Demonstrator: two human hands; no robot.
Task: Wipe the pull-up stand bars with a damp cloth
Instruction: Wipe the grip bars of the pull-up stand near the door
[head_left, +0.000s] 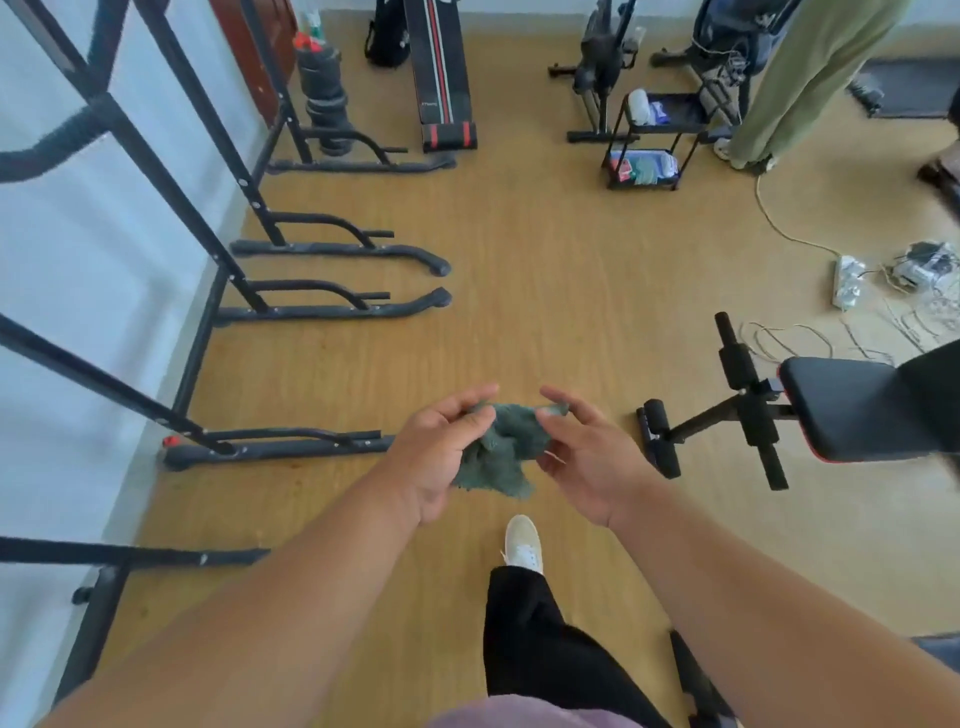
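Observation:
A crumpled grey-green cloth (506, 449) hangs between my two hands at mid-frame, above the wooden floor. My left hand (441, 457) pinches its left side between thumb and fingers. My right hand (587, 457) pinches the cloth's upper right corner. Black pull-up stands line the white wall on the left; the nearest stand's slanted bar (104, 384) and its floor foot (270, 449) lie just left of my left hand, apart from the cloth. Another horizontal bar (130, 556) crosses at lower left.
A black padded bench (852, 410) with roller pads stands close on the right. My shoe (523, 543) and black trouser leg are below the hands. Farther off are a small cart (649, 140), a sit-up board (441, 78), a person's green-trousered legs (789, 83), and cables (852, 322).

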